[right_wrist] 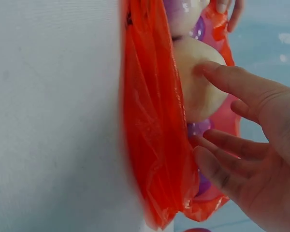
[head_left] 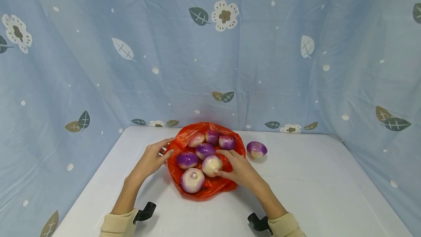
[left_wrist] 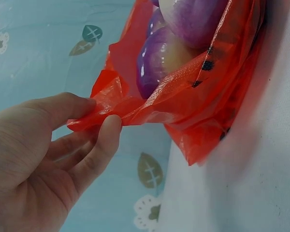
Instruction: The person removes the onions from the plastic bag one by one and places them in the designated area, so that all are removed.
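A red plastic bag point(head_left: 210, 195) lies with its mouth spread wide, several glossy purple-and-white bulbs inside. My left hand point(head_left: 154, 158) pinches the bag's left rim; in the left wrist view the red film point(left_wrist: 106, 99) passes between the fingers. Over the bag's right side is my right hand point(head_left: 241, 169). Its thumb touches a mostly white bulb point(right_wrist: 195, 79) in the right wrist view, and the other fingers are loosely spread beside it, near the rim. Another pale bulb point(head_left: 192, 180) sits at the front of the bag, its nub facing up.
One purple-and-white bulb point(head_left: 256, 149) lies on the white table point(head_left: 312, 193), to the right of the bag. Behind the table hangs a blue patterned curtain point(head_left: 263, 65). Black wrist mounts point(head_left: 145, 212) stick out at both sleeves.
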Motion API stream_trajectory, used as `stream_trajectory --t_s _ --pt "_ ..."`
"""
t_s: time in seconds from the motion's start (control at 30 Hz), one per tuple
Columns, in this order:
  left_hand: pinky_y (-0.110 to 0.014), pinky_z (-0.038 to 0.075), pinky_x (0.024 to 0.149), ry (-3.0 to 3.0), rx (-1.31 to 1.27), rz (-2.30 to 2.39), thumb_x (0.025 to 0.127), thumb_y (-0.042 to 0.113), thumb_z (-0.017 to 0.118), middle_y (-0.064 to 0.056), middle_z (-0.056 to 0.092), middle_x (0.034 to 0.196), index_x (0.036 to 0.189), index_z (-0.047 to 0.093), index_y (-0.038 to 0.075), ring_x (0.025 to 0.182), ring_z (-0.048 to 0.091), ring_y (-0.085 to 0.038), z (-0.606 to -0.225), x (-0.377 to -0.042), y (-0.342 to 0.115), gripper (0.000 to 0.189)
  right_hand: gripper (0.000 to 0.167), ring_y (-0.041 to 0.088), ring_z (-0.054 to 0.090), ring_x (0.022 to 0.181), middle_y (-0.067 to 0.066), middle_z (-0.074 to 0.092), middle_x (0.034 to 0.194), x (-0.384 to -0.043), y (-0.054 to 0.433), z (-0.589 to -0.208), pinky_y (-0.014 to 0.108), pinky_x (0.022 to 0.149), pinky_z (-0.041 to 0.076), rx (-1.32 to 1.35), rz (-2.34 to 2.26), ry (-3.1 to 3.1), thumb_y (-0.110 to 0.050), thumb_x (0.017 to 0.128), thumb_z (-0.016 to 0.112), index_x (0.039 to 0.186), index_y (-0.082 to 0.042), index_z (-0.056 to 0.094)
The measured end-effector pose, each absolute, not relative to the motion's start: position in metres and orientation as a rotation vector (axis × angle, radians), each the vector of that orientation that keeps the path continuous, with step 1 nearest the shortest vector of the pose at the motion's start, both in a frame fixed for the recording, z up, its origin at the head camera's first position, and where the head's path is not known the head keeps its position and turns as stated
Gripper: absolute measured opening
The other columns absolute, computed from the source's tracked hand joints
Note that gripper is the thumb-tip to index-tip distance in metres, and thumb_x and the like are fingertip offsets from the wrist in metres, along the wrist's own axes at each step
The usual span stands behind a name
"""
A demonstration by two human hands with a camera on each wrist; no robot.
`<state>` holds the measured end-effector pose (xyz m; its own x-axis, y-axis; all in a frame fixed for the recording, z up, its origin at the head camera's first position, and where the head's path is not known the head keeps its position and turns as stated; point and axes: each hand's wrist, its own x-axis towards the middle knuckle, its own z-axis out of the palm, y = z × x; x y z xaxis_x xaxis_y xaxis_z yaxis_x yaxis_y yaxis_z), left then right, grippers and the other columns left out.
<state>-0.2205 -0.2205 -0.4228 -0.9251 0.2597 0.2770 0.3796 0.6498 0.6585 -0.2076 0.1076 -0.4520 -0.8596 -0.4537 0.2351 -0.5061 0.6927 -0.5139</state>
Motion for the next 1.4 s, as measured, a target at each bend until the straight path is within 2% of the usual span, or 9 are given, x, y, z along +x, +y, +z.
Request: stream_trajectory --t_s 0.4,0.77,0.97,1.13,1.4 --pt "-0.016 0.054 0.054 -2.696 -0.542 -1.120 0.092 0.009 0.066 -0.014 0.070 0.101 0.135 0.059 0.010 0.071 0.065 -0.014 -0.4228 -0.2203 -0.2214 0.043 0.071 0.027 0.058 0.122 0.007 0.057 0.132 -0.2059 0.1031 -0.4533 0.049 0.097 0.054 0.810 0.932 -2.820 -0.037 0.079 0.081 0.142 -0.028 0.048" --pt "-0.016 0.054 0.055 -2.702 -0.533 -1.107 0.092 0.010 0.067 -0.013 0.070 0.100 0.135 0.059 0.011 0.070 0.064 -0.012 -0.4237 -0.2212 -0.2211 0.044 0.064 0.024 0.059 0.119 0.006 0.058 0.129 -0.2054 0.1034 -0.4553 0.044 0.095 0.056 0.817 0.916 -2.816 -0.033 0.081 0.080 0.137 -0.029 0.052" --pt "-0.016 0.054 0.054 -2.703 -0.528 -1.129 0.092 0.009 0.067 -0.013 0.070 0.101 0.135 0.058 0.012 0.071 0.064 -0.013 -0.4234 -0.2209 -0.2208 0.044 0.065 0.026 0.060 0.120 0.006 0.058 0.132 -0.2058 0.1035 -0.4564 0.044 0.096 0.055 0.830 0.931 -2.807 -0.033 0.081 0.080 0.138 -0.027 0.051" --pt "-0.017 0.055 0.054 -2.701 -0.530 -1.138 0.092 0.009 0.067 -0.014 0.070 0.101 0.136 0.058 0.011 0.070 0.064 -0.013 -0.4232 -0.2207 -0.2209 0.044 0.065 0.025 0.064 0.114 0.005 0.063 0.127 -0.2076 0.1035 -0.4580 0.041 0.095 0.056 0.870 0.953 -2.786 -0.032 0.081 0.080 0.139 -0.024 0.050" --pt "-0.016 0.054 0.055 -2.698 -0.539 -1.122 0.092 0.009 0.067 -0.015 0.070 0.101 0.136 0.058 0.011 0.071 0.065 -0.014 -0.4236 -0.2208 -0.2211 0.045 0.072 0.026 0.060 0.121 0.006 0.059 0.133 -0.2052 0.1025 -0.4571 0.045 0.098 0.054 0.846 0.885 -2.808 -0.037 0.080 0.080 0.144 -0.026 0.047"
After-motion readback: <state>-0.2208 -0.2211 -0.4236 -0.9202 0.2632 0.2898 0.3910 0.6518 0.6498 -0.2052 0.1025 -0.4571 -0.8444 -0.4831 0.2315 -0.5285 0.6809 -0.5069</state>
